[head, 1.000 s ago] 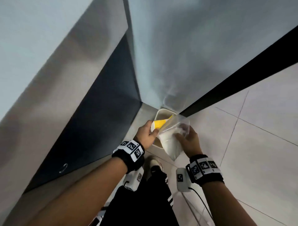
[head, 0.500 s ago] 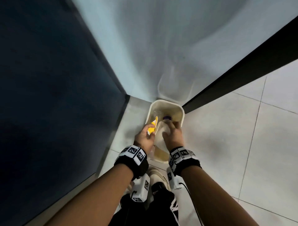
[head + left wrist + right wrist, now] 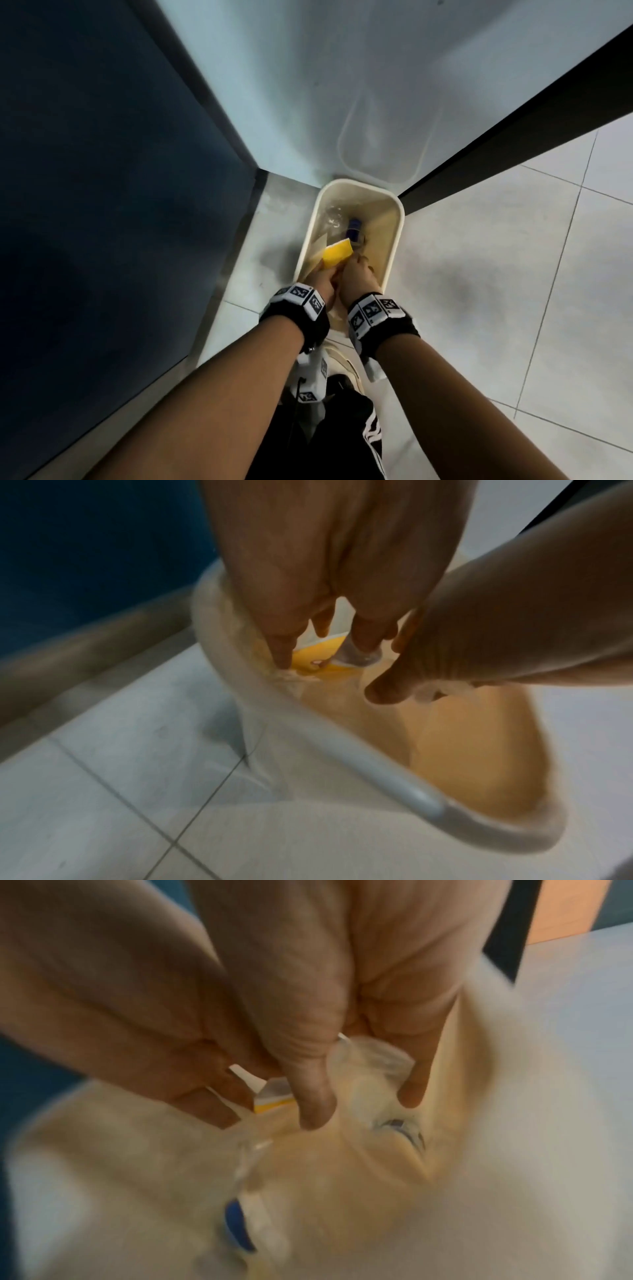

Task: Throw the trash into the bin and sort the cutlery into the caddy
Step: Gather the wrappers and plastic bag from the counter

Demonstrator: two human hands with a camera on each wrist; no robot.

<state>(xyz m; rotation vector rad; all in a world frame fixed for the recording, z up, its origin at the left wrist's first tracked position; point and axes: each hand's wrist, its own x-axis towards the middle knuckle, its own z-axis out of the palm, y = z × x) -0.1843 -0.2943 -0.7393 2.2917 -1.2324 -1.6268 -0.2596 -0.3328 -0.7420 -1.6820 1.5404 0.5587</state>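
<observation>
Trash first: a yellow-and-white paper wrapper (image 3: 337, 251) and a crumpled clear plastic bag (image 3: 369, 1053), both inside the mouth of the cream rectangular plastic bin (image 3: 394, 253) on the tiled floor. Left hand (image 3: 322, 277) pinches the wrapper, at the bin's near-left inner wall. Right hand (image 3: 358, 275) has thumb and fingers curled on the plastic bag, touching the left hand, just below the bin's rim. Deeper in the bin: clear plastic scraps and a blue-capped item (image 3: 355, 226), blurred. My read: trash step is nearly done, only letting go remains. Cutlery and caddy not in view, so sorting looks untouched. Bin's translucent lid (image 3: 387, 137) is up against the wall behind it.
</observation>
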